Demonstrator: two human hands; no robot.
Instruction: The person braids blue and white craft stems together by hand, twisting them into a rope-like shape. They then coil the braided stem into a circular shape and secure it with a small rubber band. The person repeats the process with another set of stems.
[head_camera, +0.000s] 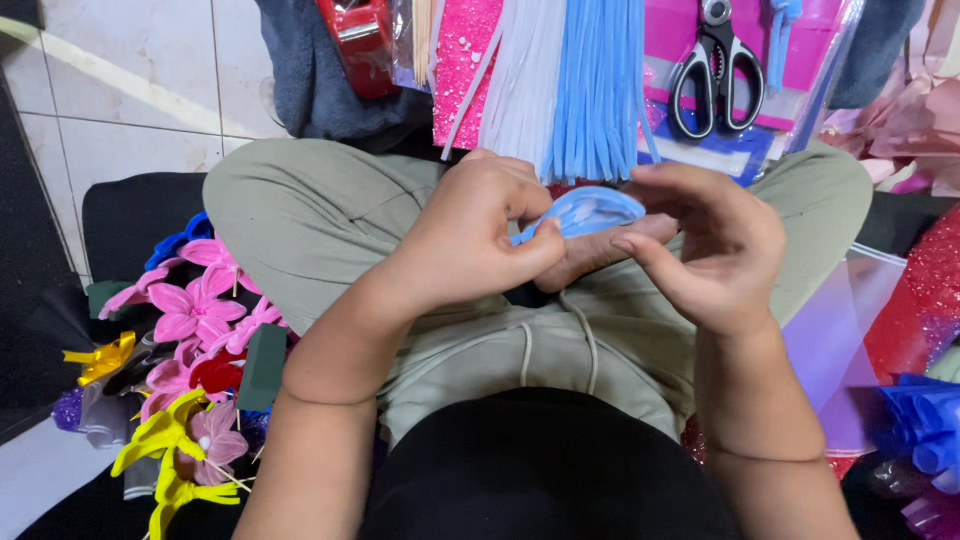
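now | left hand (470, 245) pinching shut on the blue petal loop (585, 213) | right hand (715, 250) half curled, steadying its far end | loop hovering over the lap | risk: thin strip kinking or springing loose if the pinch is slackening

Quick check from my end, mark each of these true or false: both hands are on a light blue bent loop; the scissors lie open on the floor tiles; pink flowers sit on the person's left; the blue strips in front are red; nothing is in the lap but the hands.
1. Both the left hand and the right hand hold the light blue loop. True.
2. The scissors lie on the floor tiles. False: they rest on a pink package, blades shut as far as shows.
3. Pink flowers sit on the person's left. True.
4. The hanging strips are red. False: they are light blue, beside white ones.
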